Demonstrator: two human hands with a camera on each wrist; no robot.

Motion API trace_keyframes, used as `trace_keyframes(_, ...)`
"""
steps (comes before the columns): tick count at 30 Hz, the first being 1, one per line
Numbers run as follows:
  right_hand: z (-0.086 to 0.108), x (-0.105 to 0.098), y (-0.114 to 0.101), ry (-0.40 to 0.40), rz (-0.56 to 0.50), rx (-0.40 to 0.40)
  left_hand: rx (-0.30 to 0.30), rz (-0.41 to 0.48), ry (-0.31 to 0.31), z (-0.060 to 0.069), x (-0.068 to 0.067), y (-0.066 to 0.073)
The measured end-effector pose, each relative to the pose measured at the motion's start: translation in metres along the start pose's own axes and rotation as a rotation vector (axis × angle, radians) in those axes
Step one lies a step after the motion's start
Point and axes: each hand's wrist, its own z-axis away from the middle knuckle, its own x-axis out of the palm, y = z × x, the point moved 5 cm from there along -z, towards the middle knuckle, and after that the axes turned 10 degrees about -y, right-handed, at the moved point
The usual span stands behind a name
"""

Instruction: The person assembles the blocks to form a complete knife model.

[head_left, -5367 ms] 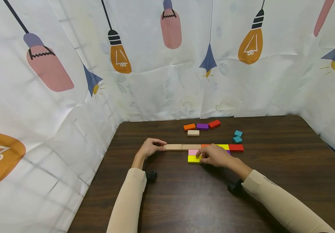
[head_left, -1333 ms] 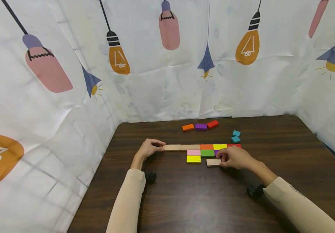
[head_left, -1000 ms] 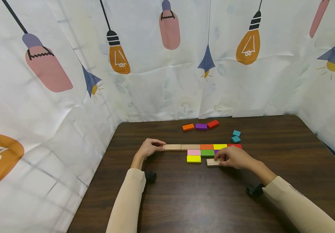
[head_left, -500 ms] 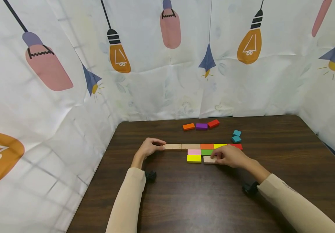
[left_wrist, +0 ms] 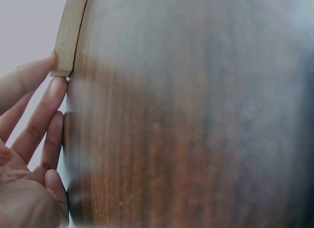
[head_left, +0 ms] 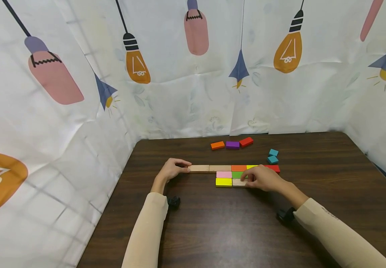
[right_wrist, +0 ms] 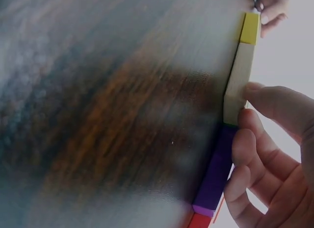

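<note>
My left hand (head_left: 173, 168) pinches the left end of a long plain wooden block (head_left: 199, 169), thumb and fingertips at its end. This block starts a row with another plain block (head_left: 220, 168), an orange block (head_left: 239, 168), a partly covered yellow one and a red block (head_left: 273, 168). Below lie a pink block (head_left: 224, 174) and a green block (head_left: 238, 174). Nearest me, a yellow block (head_left: 224, 182) touches a short plain block (head_left: 239, 182), which my right hand (head_left: 263, 178) pinches. That hand hides a purple block (right_wrist: 216, 169) in the head view.
Toward the table's back edge lie an orange block (head_left: 218, 145), a purple block (head_left: 232, 145) and a red block (head_left: 246, 142). Two small teal blocks (head_left: 272, 159) sit behind the row's right end. A patterned curtain (head_left: 193, 100) hangs behind the dark wooden table (head_left: 206, 227).
My right hand took the short plain block from the back group, set it near the rows, and slid it left against the yellow block. My left hand stayed in place.
</note>
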Motion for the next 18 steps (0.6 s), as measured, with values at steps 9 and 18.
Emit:
trace_keyframes(9, -0.0004, -0.0011, -0.0005, -0.011, -0.02, 0.002, -0.001, 0.006, 0.008, -0.0006, -0.0011, -0.0009)
trace_keyframes(18, -0.0006, -0.0011, 0.0009, -0.012, -0.033, -0.02, -0.006, 0.017, 0.003, -0.0006, 0.0006, -0.0013)
